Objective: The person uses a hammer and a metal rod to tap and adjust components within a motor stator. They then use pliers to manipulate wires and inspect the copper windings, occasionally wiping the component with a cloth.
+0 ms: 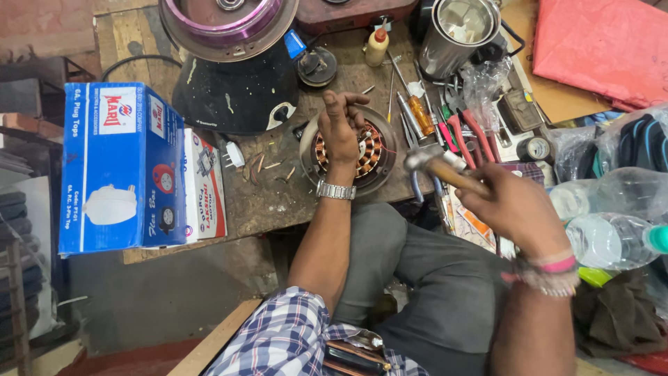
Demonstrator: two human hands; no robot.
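- Head view looks down on a worn wooden bench (271, 202) where a person sits at work on a motor stator (355, 150).
- The stator lies flat near the bench's front edge: a round metal shell around a ring of copper windings.
- The left hand (341, 125) rests on top of the stator, fingers curled over its far rim and pressing it down; a metal watch (336, 190) sits on that wrist.
- The right hand (511, 209) is clamped around the wooden handle of a hammer (435, 166), whose steel head hangs just beside the stator's right edge.
- The two hands are apart, one on each thing.
- By the look of it the stator is heavy and stiff, yet its thin wires and coil coating would scar easily; the bare outer shell is the safer place to grip or strike.
- Pliers and screwdrivers (452, 129) lie to the right, a steel jar (457, 31) behind them.
- A blue box (118, 167) stands at the left.
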